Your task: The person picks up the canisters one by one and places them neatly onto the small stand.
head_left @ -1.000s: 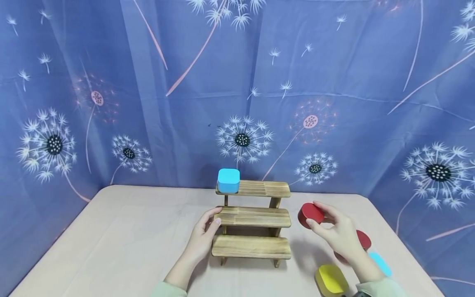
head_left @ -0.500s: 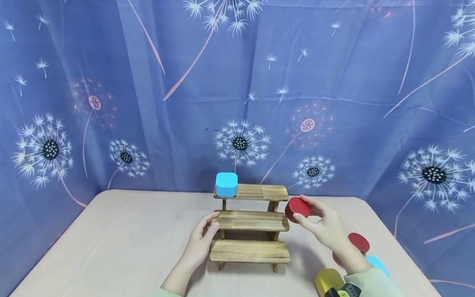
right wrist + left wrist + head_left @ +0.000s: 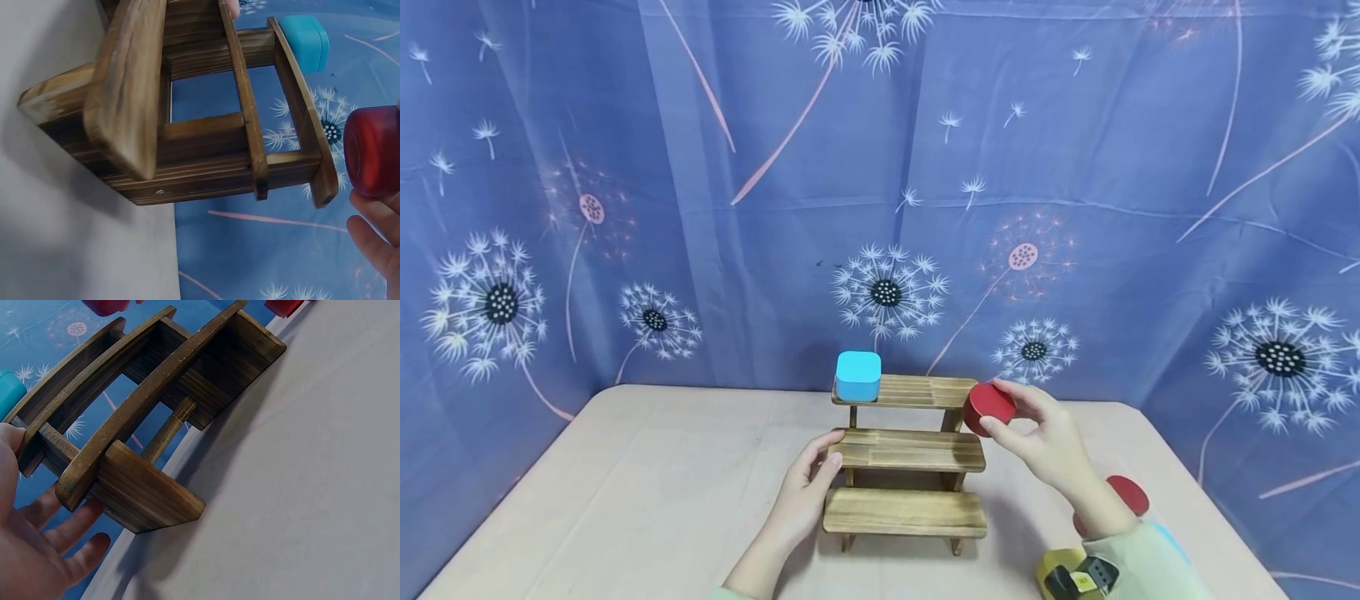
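Note:
A three-tier wooden shelf stand point(image 3: 910, 512) stands on the table. My left hand point(image 3: 799, 500) grips the left end of its middle shelf, the thumb at the front edge and the other fingers behind. My right hand point(image 3: 1051, 440) pinches a red round box point(image 3: 991, 408) between thumb and fingertips. That box is held up at the right end of the top shelf, overlapping its corner in the head view; in the right wrist view a gap shows between the box and the shelf end. A light-blue rounded square box point(image 3: 858, 377) sits on the top shelf's left end.
At the right of the table lie another red round box point(image 3: 1127, 495), a yellow box point(image 3: 1049, 563) and a blue piece point(image 3: 1174, 542), each partly covered by the right forearm or sleeve. A blue dandelion-print curtain point(image 3: 760, 275) hangs behind the table.
My right hand has carried the red box leftward and slightly up, from beside the stand to the top shelf's right end. The left hand keeps its grip on the middle shelf.

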The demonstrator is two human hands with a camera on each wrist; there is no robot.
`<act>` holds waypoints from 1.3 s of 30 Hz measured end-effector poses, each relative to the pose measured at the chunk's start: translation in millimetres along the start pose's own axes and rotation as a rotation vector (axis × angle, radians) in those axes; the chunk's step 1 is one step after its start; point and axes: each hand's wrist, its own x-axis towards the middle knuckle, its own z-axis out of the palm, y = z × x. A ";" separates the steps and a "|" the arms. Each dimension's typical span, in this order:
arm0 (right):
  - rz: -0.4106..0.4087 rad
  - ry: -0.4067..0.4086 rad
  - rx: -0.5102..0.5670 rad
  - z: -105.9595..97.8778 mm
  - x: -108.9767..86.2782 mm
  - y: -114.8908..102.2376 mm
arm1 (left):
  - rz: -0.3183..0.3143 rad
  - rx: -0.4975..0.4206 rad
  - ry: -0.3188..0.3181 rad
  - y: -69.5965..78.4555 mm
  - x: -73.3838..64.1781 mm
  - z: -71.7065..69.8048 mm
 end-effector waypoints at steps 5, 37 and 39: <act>-0.014 -0.014 0.025 4.9 7.6 -7.0 | -0.006 -0.003 -0.002 0.2 -1.8 -1.1; 0.206 -0.260 0.032 51.4 53.1 -24.4 | 0.007 0.014 -0.023 -2.2 0.3 -1.4; 0.217 -0.268 0.033 53.6 53.9 -24.0 | 0.002 0.016 -0.026 -1.8 0.5 -1.3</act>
